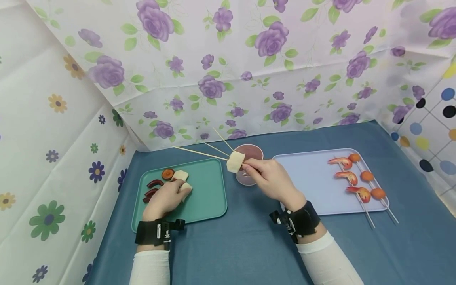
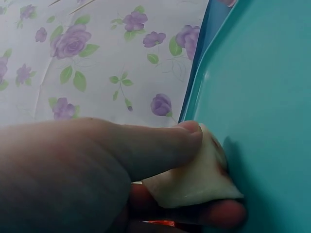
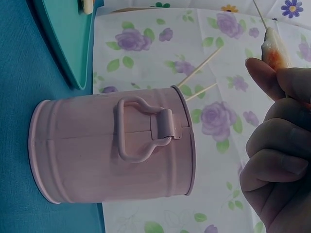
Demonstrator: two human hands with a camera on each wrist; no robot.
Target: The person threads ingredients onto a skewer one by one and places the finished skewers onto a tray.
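Note:
My left hand (image 1: 165,200) is over the green tray (image 1: 208,186), thumb and fingers pinching a cream-coloured food piece (image 2: 194,182) that has a reddish-brown mark. Raised near the pink bucket (image 3: 116,145), my right hand (image 1: 272,180) grips a thin skewer (image 1: 196,151). A similar cream-coloured piece (image 1: 235,162) is threaded on that skewer, close to the fingertips, and the bare end points left. Beside the left fingers on the tray lie another pale piece (image 1: 180,175), a round orange-brown slice with a dark rim (image 1: 168,174) and dark red curved pieces (image 1: 154,183).
More bare skewers (image 3: 199,68) stick up out of the bucket, which has a side handle (image 3: 124,131). On the right, a pale lavender tray (image 1: 303,174) holds skewered shrimp (image 1: 346,177) and orange balls (image 1: 367,176), with stick ends over its front edge. Flowered cloth hangs behind.

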